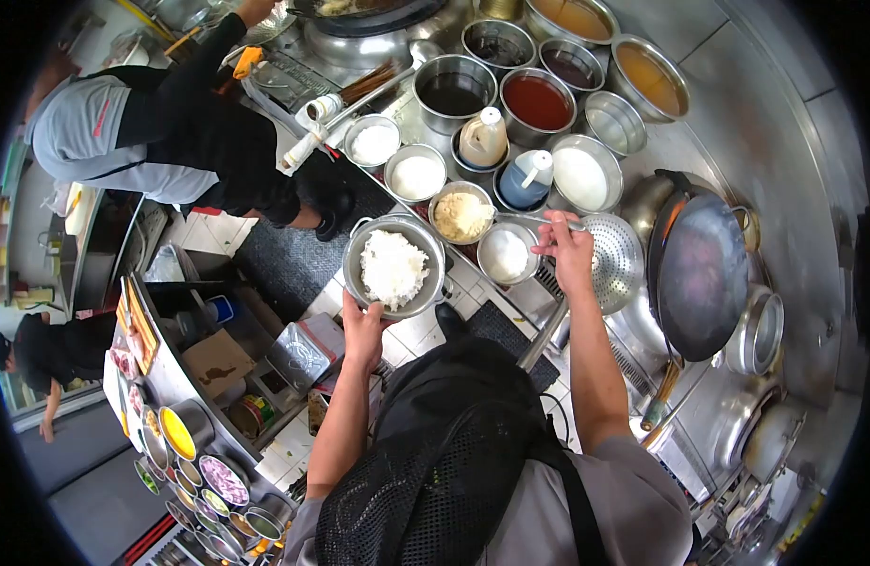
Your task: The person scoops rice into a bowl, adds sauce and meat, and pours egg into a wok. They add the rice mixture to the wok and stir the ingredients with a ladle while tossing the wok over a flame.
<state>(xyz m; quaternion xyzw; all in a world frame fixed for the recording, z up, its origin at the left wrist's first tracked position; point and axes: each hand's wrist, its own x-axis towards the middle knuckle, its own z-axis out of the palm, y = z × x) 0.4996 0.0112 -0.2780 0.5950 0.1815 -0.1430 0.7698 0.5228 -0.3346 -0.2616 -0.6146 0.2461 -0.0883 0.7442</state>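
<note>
Left hand: my left hand (364,335) is half-closed on the near rim of the metal bowl (436,268), wrist low, forearm reaching forward; fingers underneath are hidden.
Rice bowl: out ahead of me, left of my middle, mouth up; round, so no long axis, with white rice (393,270) heaped inside.
Right hand: my right hand (567,253), arm extended, curls its fingers round a thin metal handle (576,225) lying roughly crosswise.
Strainer: the perforated strainer (616,262) sits just right of that hand.

One rice bowl (437,268), one skimmer (618,269), two bottles (482,143), apparently two other people (166,141)
</note>
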